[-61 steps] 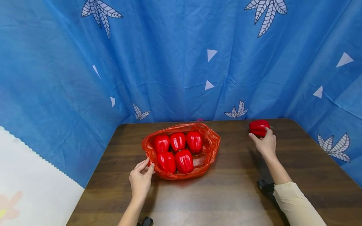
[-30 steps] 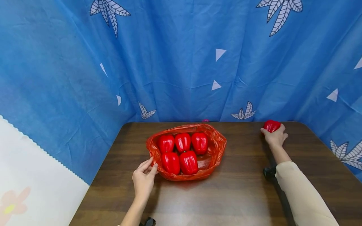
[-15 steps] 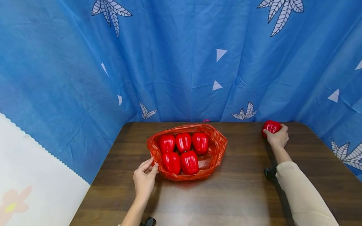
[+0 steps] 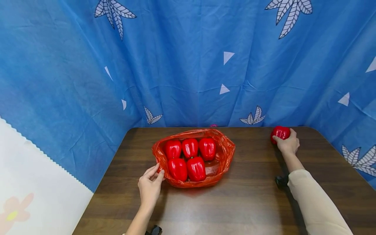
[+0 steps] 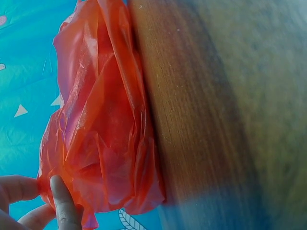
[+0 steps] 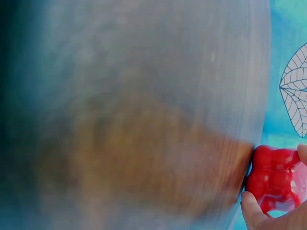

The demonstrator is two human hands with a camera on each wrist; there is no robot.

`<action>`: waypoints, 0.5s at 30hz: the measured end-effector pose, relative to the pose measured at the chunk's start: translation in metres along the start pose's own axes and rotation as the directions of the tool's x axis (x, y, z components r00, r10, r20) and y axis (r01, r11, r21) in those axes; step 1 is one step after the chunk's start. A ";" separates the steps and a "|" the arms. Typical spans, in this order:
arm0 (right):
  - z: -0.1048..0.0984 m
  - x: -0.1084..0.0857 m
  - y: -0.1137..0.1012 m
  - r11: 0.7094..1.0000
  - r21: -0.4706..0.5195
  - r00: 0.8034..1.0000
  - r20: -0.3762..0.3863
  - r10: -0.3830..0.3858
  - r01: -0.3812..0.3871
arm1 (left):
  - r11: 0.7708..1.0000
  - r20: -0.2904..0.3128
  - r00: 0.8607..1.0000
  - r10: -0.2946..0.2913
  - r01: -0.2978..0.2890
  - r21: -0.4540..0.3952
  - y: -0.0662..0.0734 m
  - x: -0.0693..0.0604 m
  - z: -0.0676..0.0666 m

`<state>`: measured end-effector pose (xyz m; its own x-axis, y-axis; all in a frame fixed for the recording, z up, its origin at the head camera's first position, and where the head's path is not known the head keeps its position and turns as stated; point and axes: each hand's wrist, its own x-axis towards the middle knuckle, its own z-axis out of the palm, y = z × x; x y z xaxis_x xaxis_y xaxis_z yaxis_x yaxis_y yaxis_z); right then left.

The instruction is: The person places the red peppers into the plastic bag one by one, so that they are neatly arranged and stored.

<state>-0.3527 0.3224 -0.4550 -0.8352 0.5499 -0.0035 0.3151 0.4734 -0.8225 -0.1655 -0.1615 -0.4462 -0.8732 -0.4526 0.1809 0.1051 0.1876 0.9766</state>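
Observation:
A red plastic bag (image 4: 226,156) stands with its mouth wide on the table, several red bell peppers (image 4: 196,169) lying inside in two rows. My left hand (image 4: 150,186) pinches the bag's near left rim between thumb and fingers; the left wrist view shows the crinkled bag side (image 5: 110,120) and fingertips (image 5: 60,189) on it. Far to the right, my right hand (image 4: 289,143) grips a single red bell pepper (image 4: 280,133) near the back edge. In the right wrist view that bell pepper (image 6: 271,175) sits between thumb and fingers, low against the table.
The brown wooden table (image 4: 235,202) reaches back to a blue curtain (image 4: 182,65) with leaf and triangle prints. A white cloth (image 4: 35,182) with a flower print lies at the left. Inside the bag, a gap shows at the front right beside the peppers.
My right hand has reached the lone bell pepper, taken hold of it and turned it. Over the last half second it shifts slightly left. My left hand keeps its pinch on the bag.

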 end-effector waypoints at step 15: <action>-0.007 -0.015 -0.002 0.999 0.032 0.999 0.035 -0.037 0.035 | 1.000 -0.001 1.000 -0.001 0.001 0.003 0.001 -0.001 0.000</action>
<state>-0.3374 0.3181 -0.4497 -0.8613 0.5080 0.0068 0.2707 0.4701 -0.8401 -0.1642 -0.1608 -0.4452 -0.8728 -0.4537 0.1800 0.1026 0.1900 0.9764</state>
